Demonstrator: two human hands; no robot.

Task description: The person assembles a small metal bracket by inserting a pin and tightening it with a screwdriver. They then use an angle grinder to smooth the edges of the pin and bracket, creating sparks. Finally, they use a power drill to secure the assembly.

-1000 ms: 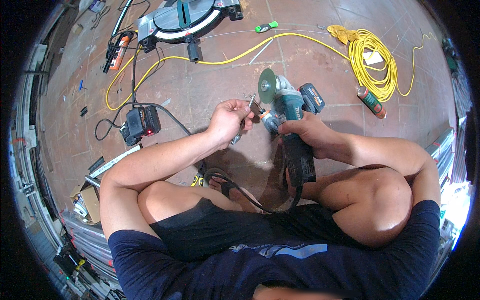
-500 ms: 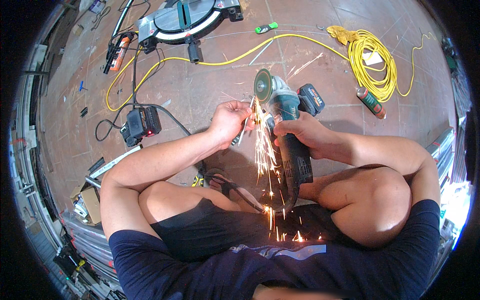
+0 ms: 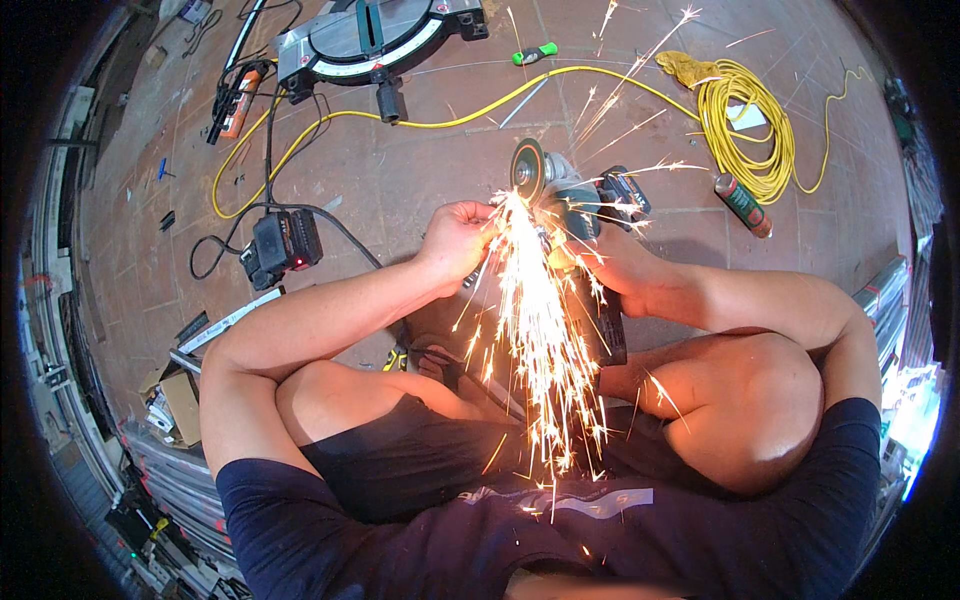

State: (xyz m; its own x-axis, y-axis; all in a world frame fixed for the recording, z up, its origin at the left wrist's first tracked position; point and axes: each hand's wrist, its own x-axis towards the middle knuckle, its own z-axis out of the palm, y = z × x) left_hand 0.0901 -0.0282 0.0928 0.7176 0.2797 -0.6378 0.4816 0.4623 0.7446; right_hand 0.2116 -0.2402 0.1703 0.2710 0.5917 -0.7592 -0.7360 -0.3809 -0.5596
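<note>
While the spread of sparks (image 3: 540, 330) fills the space between the two hands, the teal-and-black angle grinder (image 3: 577, 218) lies in the fingers of the right hand (image 3: 622, 262), which look wrapped around its body, though glare hides their tips. Its thin, round green disc (image 3: 526, 170) stands just beyond the fingertips of the left hand (image 3: 458, 238). Those fingers are pressed together, pinching a slim, pale metal rod (image 3: 482, 270) now almost lost in the brightness.

A second ago there were no sparks, and half a second ago only a narrow stream; now they pour from beside the left fingertips toward the lap and fly past the disc as well, suggesting firmer contact between disc and rod.

Just beyond the right fingers, a black block-shaped battery (image 3: 624, 190) bears pale lettering. Farther to their right, a dark green and red cylindrical can (image 3: 743, 205) carries a printed label too small to read, near a coiled yellow cable (image 3: 745, 135). Well left of the left fingers, a black battery unit (image 3: 283, 247) with a red light also shows printing, on the reddish-brown tiled floor (image 3: 370, 185).
</note>
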